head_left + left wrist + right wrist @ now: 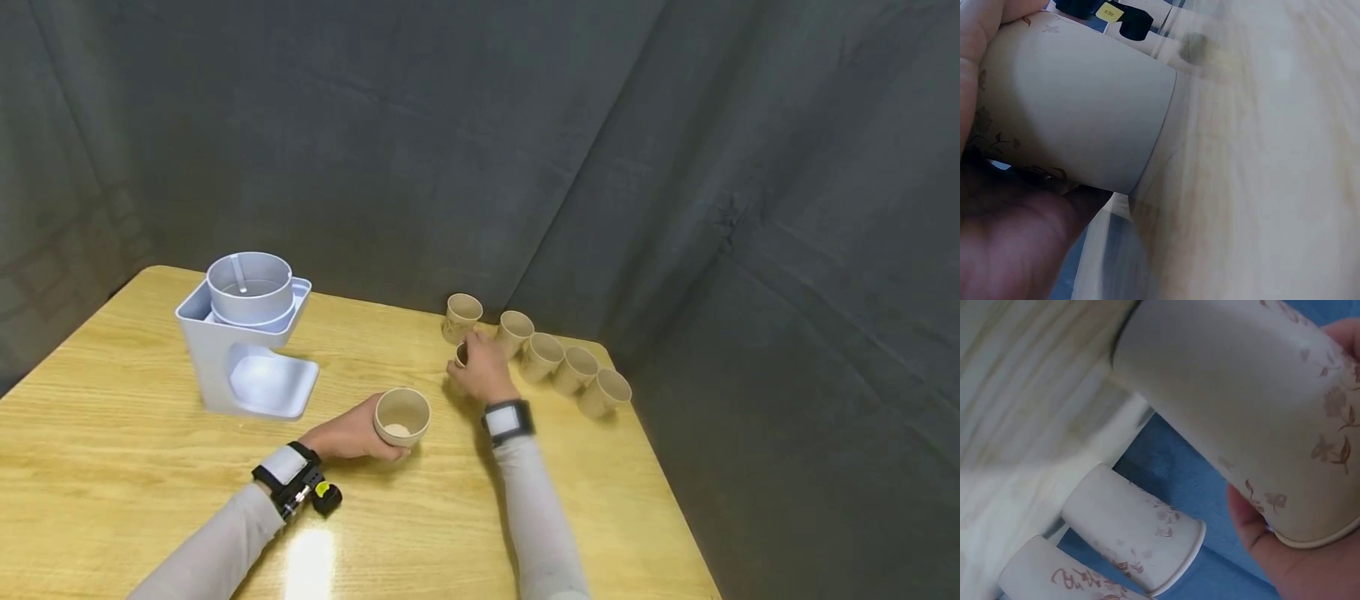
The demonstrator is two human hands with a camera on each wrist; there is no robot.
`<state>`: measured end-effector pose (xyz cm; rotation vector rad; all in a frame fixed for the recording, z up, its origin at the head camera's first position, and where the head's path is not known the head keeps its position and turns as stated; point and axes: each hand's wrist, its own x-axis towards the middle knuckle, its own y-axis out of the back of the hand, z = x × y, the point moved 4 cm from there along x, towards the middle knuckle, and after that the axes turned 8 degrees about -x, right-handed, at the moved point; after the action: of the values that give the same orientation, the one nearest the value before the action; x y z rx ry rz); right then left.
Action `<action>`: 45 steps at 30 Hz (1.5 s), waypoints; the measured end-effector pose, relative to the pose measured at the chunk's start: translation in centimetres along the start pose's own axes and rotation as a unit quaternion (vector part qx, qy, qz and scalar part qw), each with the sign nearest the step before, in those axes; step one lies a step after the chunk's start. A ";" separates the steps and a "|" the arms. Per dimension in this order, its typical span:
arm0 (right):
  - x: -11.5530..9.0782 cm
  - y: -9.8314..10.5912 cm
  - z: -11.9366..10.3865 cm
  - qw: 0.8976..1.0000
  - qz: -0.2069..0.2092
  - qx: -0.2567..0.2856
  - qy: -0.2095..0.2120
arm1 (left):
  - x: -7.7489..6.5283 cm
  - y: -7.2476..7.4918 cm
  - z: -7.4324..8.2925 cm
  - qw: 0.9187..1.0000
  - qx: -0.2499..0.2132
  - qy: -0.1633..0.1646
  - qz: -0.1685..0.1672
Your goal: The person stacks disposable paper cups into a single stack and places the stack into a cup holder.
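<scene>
My left hand [348, 434] grips a beige paper cup [403, 414] near the middle of the table, its mouth facing up. In the left wrist view, that paper cup [1079, 100] shows a plain lower wall and a brown floral print close to the fingers. Farther back and to the right, my right hand [483, 369] holds another paper cup [1241, 419], thumb and fingers around its printed upper part. From the head, the right hand mostly covers this cup. Just behind that hand stand more upright paper cups [542, 357] in a slanting row.
A white appliance [213, 367] with a round grey tub [251, 287] on top and a low tray stands at the left back. The wooden table [420, 533] ends at dark curtains [420, 150] behind and to the right. A lone cup [462, 317] stands at the row's back end.
</scene>
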<state>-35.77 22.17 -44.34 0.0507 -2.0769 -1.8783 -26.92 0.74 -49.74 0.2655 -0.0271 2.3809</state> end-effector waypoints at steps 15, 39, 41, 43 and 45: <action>-0.6 3.3 -2.7 0.994 0.033 0.093 0.041 | -0.1 0.0 0.2 1.000 -0.002 -0.005 0.000; -3.0 9.4 -7.0 0.945 0.136 0.217 0.204 | 0.3 0.0 0.4 1.000 0.001 -0.015 -0.012; -3.2 9.6 -7.4 0.940 0.139 0.221 0.219 | 0.2 0.0 0.4 1.000 0.004 -0.015 -0.015; -3.3 9.6 -7.7 0.937 0.137 0.224 0.232 | 0.2 0.1 0.3 1.000 0.004 -0.012 -0.017; -3.3 9.6 -8.1 0.935 0.133 0.224 0.242 | 0.2 0.2 0.3 1.000 0.007 -0.009 -0.018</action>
<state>-28.52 16.45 -35.18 0.2946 -1.9857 -1.0714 -27.12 0.73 -49.41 0.2914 -0.0151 2.3434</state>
